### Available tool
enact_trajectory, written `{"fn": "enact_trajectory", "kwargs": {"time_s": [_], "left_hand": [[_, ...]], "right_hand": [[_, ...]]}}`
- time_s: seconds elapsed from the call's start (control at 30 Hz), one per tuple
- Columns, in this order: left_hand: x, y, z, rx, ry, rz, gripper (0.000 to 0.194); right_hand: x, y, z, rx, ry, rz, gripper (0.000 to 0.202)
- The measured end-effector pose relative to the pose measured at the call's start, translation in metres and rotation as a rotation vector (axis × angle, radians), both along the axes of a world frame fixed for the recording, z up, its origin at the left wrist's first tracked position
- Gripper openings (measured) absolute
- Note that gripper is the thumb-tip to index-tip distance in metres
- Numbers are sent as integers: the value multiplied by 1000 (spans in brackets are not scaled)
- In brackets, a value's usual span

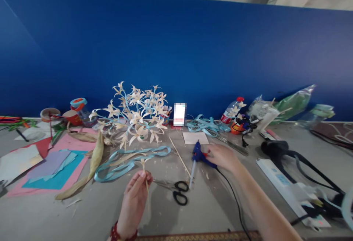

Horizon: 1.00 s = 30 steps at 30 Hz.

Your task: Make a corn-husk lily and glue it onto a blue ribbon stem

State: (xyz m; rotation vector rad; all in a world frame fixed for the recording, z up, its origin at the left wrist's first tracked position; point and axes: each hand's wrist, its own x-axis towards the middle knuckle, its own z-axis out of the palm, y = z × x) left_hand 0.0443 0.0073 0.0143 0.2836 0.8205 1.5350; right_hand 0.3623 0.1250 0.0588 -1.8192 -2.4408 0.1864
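My left hand (136, 189) pinches the thin stem of a small pale flower (143, 163), held upright above the table. Out to the right, my right hand (223, 156) has its fingers curled at the red trigger and handle of a blue hot glue gun (196, 152). A clear glue stick (192, 173) sticks out of the gun's back end, and a black cord trails toward me. Scissors (180, 193) with black handles lie between my hands, blades toward the left one. Behind the left hand, a looped light-blue ribbon (110, 173) rests on the table.
A bunch of pale flowers (138, 114) on blue stems stands at the back. Coloured paper (55, 171) and dried husks (96, 156) lie left. A white card (195, 138), more blue ribbon (206, 125), a bottle (231, 110) and a power strip (286, 189) are right. A blue panel (176, 49) closes the back.
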Motion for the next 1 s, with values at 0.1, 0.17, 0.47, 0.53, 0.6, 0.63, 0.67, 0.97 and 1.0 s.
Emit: {"fn": "enact_trajectory", "kwargs": {"time_s": [0.1, 0.17, 0.47, 0.53, 0.6, 0.63, 0.67, 0.97, 1.0], "left_hand": [[3, 2, 2, 36, 24, -5, 13], [8, 1, 4, 62, 36, -45, 13], [3, -9, 4, 105, 108, -70, 16], [0, -9, 1, 95, 99, -61, 14], [0, -6, 1, 85, 82, -61, 13], [1, -5, 1, 80, 71, -64, 13], [3, -3, 1, 76, 59, -70, 13], [35, 2, 21, 87, 35, -257, 15], [37, 2, 24, 92, 50, -269, 16]], "right_hand": [[-47, 10, 4, 43, 55, 39, 14], [-90, 24, -4, 44, 94, 90, 19], [-189, 70, -40, 46, 220, 121, 17], [-184, 64, -36, 76, 286, 159, 8], [-174, 50, -28, 104, 361, 200, 4], [-167, 41, -22, 112, 399, 219, 4], [-161, 30, -16, 117, 437, 234, 3], [-120, -71, 40, 227, 958, 334, 10], [-118, -76, 44, 247, 954, 348, 10]]}}
